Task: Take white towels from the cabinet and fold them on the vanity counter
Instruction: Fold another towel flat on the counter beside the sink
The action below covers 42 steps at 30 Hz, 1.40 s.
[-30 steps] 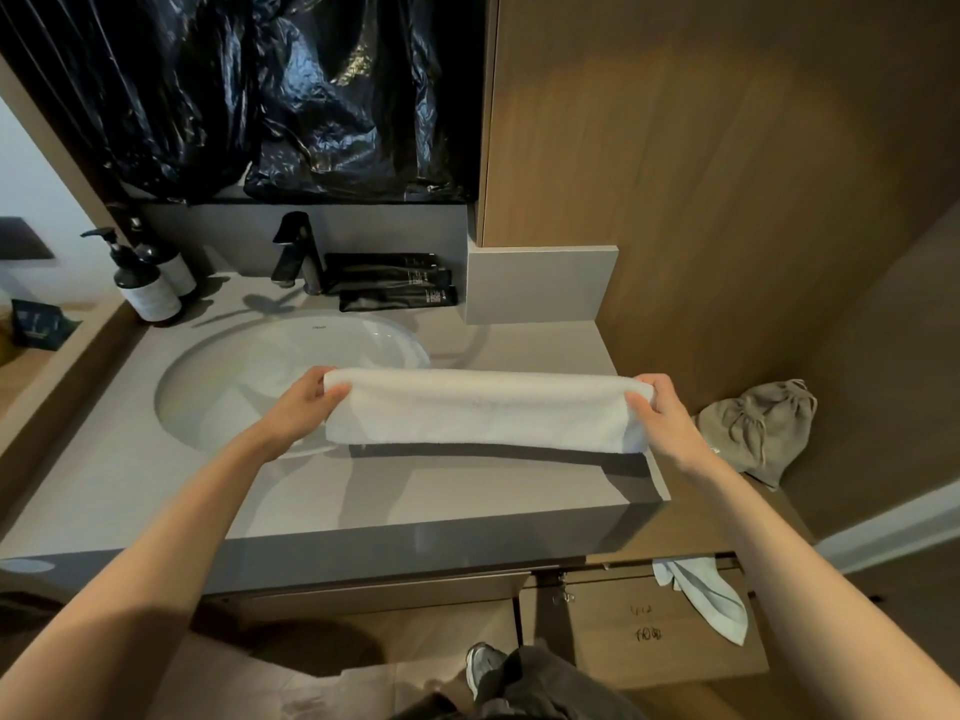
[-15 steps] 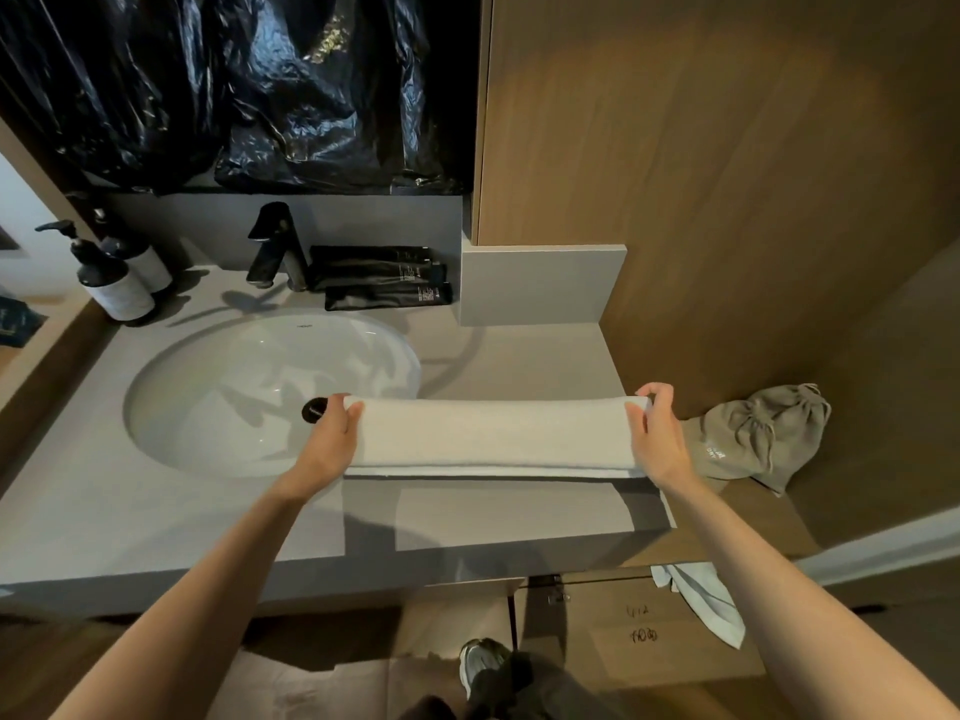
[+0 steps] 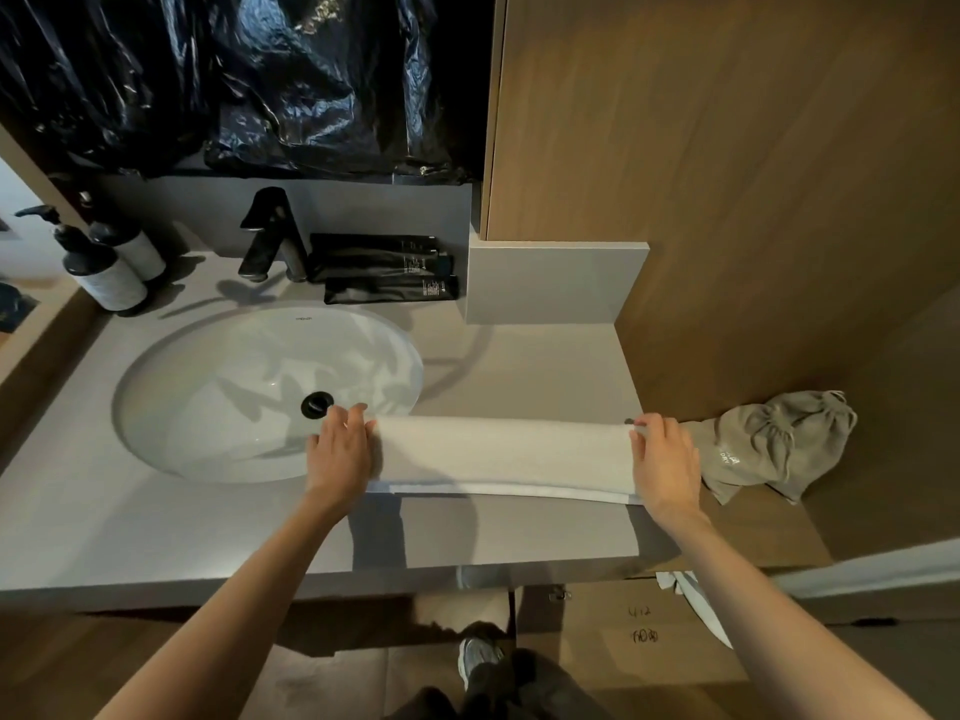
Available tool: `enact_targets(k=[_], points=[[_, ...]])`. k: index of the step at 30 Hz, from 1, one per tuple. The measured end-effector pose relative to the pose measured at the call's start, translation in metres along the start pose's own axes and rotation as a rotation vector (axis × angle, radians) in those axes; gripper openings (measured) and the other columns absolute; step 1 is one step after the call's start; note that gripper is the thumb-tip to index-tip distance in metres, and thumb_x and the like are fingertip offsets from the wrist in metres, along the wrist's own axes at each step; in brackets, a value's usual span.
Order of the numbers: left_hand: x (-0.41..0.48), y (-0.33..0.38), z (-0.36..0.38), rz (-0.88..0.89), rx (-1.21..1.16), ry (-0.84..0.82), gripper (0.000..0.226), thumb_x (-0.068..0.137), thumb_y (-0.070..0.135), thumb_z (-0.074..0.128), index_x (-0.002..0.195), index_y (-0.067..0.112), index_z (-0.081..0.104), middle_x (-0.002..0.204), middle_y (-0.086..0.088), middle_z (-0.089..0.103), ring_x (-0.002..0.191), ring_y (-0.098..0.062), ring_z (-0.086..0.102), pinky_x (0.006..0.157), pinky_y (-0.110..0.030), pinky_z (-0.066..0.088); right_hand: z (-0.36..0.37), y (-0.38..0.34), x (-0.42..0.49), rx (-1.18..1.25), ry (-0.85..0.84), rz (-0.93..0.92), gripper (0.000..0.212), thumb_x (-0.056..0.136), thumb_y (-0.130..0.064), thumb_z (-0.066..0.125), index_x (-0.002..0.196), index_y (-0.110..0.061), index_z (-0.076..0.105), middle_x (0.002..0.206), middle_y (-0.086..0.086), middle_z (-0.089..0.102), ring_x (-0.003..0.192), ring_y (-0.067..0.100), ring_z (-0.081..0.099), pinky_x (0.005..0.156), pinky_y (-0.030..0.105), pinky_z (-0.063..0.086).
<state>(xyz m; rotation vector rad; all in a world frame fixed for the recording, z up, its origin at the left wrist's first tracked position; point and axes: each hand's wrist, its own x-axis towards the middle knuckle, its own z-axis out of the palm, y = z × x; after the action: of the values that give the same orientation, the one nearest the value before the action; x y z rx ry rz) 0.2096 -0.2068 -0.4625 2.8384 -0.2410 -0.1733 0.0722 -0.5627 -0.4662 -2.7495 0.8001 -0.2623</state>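
Okay so, towel (image 3: pixel 498 454): lay folded into a long strip on the counter (image 3: pixel 156 532), its left end reaching over the sink (image 3: pixel 234 397) rim
Left hand (image 3: pixel 340 454): fingers curled over the towel's left end, holding it, just beside the drain (image 3: pixel 317 405)
Right hand (image 3: pixel 665 459): gripped the right end, at the counter's side edge
Bag (image 3: pixel 779 444): grey, slumped just past the right hand, off the counter
Back of counter: black faucet (image 3: pixel 270 236), two pump bottles (image 3: pixel 104 267), stacked black tubes (image 3: pixel 384 267)

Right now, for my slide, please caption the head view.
Left hand and right hand hold a folded white towel on the vanity counter.
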Motion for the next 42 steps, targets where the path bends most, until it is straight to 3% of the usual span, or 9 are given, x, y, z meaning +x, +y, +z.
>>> enact_targets(k=[4, 6, 9, 14, 18, 21, 27, 33, 42], points=[[0.005, 0.017, -0.005, 0.181, 0.188, 0.033, 0.053, 0.074, 0.009, 0.074, 0.125, 0.016, 0.058, 0.125, -0.011, 0.055, 0.109, -0.032, 0.055, 0.094, -0.048, 0.043, 0.003, -0.023, 0.000, -0.048, 0.017, -0.198, 0.030, 0.093, -0.005, 0.055, 0.121, -0.015, 0.062, 0.125, 0.007, 0.062, 0.116, 0.027, 0.054, 0.102, 0.042, 0.037], [-0.001, 0.040, -0.003, 0.326, 0.100, -0.010, 0.040, 0.092, 0.029, 0.053, 0.131, 0.017, 0.056, 0.137, -0.009, 0.052, 0.126, -0.029, 0.048, 0.110, -0.056, 0.025, 0.007, -0.046, -0.005, 0.008, -0.059, -0.332, 0.032, 0.099, -0.013, 0.049, 0.128, -0.017, 0.059, 0.135, 0.005, 0.058, 0.128, 0.026, 0.049, 0.115, 0.043, 0.020], [-0.014, 0.082, 0.008, 0.370, -0.032, -0.100, 0.071, 0.090, 0.050, 0.005, 0.143, 0.023, 0.045, 0.150, -0.001, 0.040, 0.141, -0.021, 0.032, 0.116, -0.054, 0.000, 0.011, -0.090, -0.017, -0.014, -0.276, -0.402, 0.053, 0.103, -0.043, 0.014, 0.149, -0.026, 0.034, 0.156, -0.002, 0.032, 0.147, 0.021, 0.022, 0.118, 0.042, -0.002], [-0.034, 0.102, 0.045, 0.310, 0.136, -0.160, 0.058, 0.096, 0.040, 0.014, 0.146, 0.021, 0.039, 0.151, 0.000, 0.041, 0.143, -0.028, 0.028, 0.113, -0.061, 0.013, 0.033, -0.123, -0.039, -0.123, -0.325, -0.337, 0.082, 0.080, -0.058, -0.030, 0.154, -0.036, -0.002, 0.163, -0.007, -0.007, 0.149, 0.023, -0.012, 0.117, 0.049, -0.016], [-0.042, 0.102, 0.053, 0.297, 0.258, -0.110, 0.072, 0.084, 0.042, -0.021, 0.153, 0.024, -0.006, 0.162, 0.003, -0.004, 0.148, -0.025, -0.013, 0.114, -0.056, -0.014, 0.046, -0.122, -0.046, -0.189, -0.306, -0.323, 0.070, 0.087, -0.054, -0.024, 0.153, -0.036, -0.008, 0.163, -0.005, -0.011, 0.148, 0.027, -0.016, 0.115, 0.052, -0.015], [-0.041, 0.105, 0.052, 0.292, 0.284, -0.091, 0.074, 0.079, 0.041, -0.028, 0.151, 0.026, -0.015, 0.161, 0.005, -0.013, 0.146, -0.023, -0.021, 0.114, -0.057, -0.015, 0.045, -0.122, -0.045, -0.205, -0.308, -0.345, 0.078, 0.078, -0.054, -0.036, 0.151, -0.037, -0.014, 0.162, -0.007, -0.016, 0.147, 0.027, -0.020, 0.116, 0.052, -0.015], [-0.042, 0.093, 0.045, 0.235, 0.286, -0.066, 0.064, 0.089, 0.060, -0.003, 0.150, 0.043, -0.001, 0.161, 0.009, -0.001, 0.148, -0.028, -0.009, 0.105, -0.072, -0.011, 0.039, -0.113, -0.045, -0.162, -0.291, -0.306, 0.072, 0.084, -0.066, -0.019, 0.151, -0.047, 0.000, 0.163, -0.007, -0.004, 0.149, 0.029, -0.014, 0.116, 0.051, -0.016], [-0.042, 0.064, 0.041, 0.226, 0.246, -0.017, 0.065, 0.089, 0.064, 0.020, 0.148, 0.039, 0.030, 0.158, -0.002, 0.025, 0.145, -0.039, 0.012, 0.110, -0.068, 0.005, 0.030, -0.082, -0.039, -0.233, -0.275, -0.256, 0.067, 0.087, -0.075, 0.003, 0.149, -0.051, -0.004, 0.163, -0.007, -0.004, 0.149, 0.031, -0.010, 0.116, 0.056, -0.015], [-0.046, 0.026, 0.039, 0.229, 0.154, 0.065, 0.066, 0.092, 0.059, 0.022, 0.150, 0.028, 0.030, 0.158, -0.011, 0.020, 0.145, -0.039, 0.016, 0.118, -0.053, 0.013, 0.017, -0.032, -0.042, -0.252, -0.244, -0.149, 0.064, 0.090, -0.072, 0.005, 0.151, -0.049, 0.003, 0.163, -0.006, 0.003, 0.148, 0.036, -0.010, 0.118, 0.055, -0.011]])
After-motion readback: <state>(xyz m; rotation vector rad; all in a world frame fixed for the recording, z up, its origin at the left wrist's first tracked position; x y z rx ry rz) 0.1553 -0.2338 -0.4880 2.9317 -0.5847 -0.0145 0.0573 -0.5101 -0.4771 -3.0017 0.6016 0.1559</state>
